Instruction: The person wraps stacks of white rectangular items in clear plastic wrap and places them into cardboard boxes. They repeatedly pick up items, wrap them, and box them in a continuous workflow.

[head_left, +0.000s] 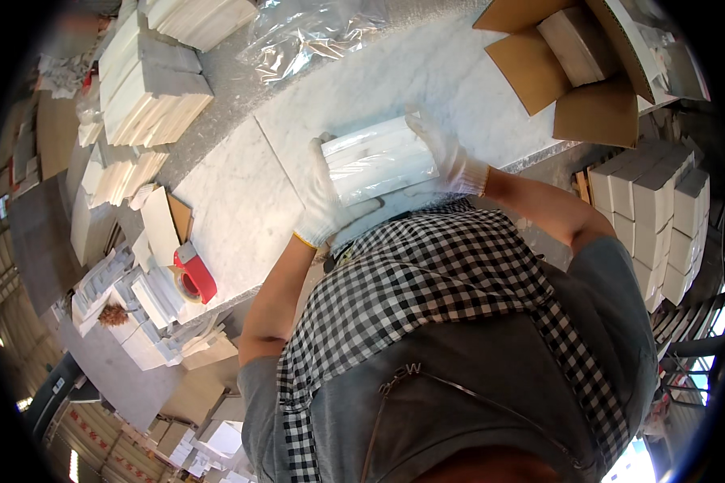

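Our gloved fingers (pixel 336 208) were curled tight around a white, plastic-wrapped bundle of long flat tiles (pixel 379 165): the left hand (pixel 324 201) in its white work glove clamped one end, thumb across the near face, and the right hand (pixel 451 157), gloved the same, gripped the other end with its fingers spread over the top! The bundle sat between the two, just above the white marble-topped bench (pixel 242 193), close in front of our checked apron; whether it touched the stone we could not tell. Beyond the right hand, an open brown cardboard box (pixel 572 80) lay on the bench's far corner with a pale slab inside. Past the bundle, a crumpled sheet of clear plastic film (pixel 306 36) lay on the stone. Off to the left, a red tape dispenser (pixel 193 274) rested near the bench edge, with stacks of cream-white tiles (pixel 149 101) piled beyond it. Down on the right, below the bench, white rectangular boxes (pixel 652 209) stood stacked in rows.
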The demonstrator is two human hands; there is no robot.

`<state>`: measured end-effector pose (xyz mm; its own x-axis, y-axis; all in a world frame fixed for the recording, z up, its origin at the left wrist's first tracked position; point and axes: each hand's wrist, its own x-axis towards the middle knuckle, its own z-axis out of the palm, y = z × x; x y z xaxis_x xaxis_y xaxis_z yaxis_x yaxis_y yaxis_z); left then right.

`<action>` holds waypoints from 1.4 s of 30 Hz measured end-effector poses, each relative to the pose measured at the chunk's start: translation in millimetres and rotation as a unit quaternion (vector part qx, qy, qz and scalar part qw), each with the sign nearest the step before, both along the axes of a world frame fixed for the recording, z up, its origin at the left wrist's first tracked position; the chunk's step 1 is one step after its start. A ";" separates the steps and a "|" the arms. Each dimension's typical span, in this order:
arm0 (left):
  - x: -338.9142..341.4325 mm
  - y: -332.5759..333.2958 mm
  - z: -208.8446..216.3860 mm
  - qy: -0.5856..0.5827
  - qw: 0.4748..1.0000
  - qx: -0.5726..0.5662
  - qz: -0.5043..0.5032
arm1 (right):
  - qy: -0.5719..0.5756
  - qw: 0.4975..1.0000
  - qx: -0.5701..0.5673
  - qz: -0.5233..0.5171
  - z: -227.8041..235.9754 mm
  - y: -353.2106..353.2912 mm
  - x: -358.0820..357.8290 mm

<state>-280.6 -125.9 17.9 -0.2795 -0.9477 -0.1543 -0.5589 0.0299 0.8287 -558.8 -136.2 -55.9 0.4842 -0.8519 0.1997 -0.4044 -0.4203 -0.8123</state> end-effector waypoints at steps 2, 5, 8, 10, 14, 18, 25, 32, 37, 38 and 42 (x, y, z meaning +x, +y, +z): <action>3.0 2.3 13.1 0.050 0.997 0.061 0.001 | 0.002 1.000 -0.002 0.004 13.4 1.3 -0.5; 4.8 -11.4 41.1 -0.110 0.987 -0.078 -0.090 | 0.013 0.999 -0.038 0.010 26.5 -2.2 -2.5; -20.5 -18.6 70.7 -0.274 0.927 -0.194 -0.168 | 0.016 0.998 -0.061 0.019 48.1 -1.8 0.6; -32.5 -18.4 72.6 -0.306 0.912 -0.215 -0.168 | 0.047 0.996 -0.064 0.032 78.5 -5.8 10.3; -15.7 -16.1 56.9 -0.213 0.957 -0.163 -0.114 | 0.152 0.981 -0.107 0.054 138.4 -16.6 43.9; 37.2 1.6 29.2 -0.072 0.979 -0.183 -0.049 | 0.183 0.963 -0.156 0.119 177.6 -23.5 94.6; 72.0 36.8 22.8 0.133 0.987 -0.063 0.064 | 0.180 0.939 -0.150 0.251 193.1 -28.5 160.8; 68.4 40.0 -7.4 0.215 0.969 -0.071 0.095 | 0.112 0.968 0.100 0.200 155.7 -32.4 112.6; 71.8 40.0 -22.0 0.223 0.969 -0.056 0.088 | 0.109 0.962 0.192 0.162 120.5 -17.0 108.0; 76.1 42.4 -43.4 0.202 0.975 -0.056 0.077 | 0.103 0.962 0.182 0.173 119.0 -19.6 118.1; 88.9 31.8 -50.2 0.031 0.974 -0.210 -0.075 | 0.019 0.963 0.188 0.192 96.5 -21.0 133.3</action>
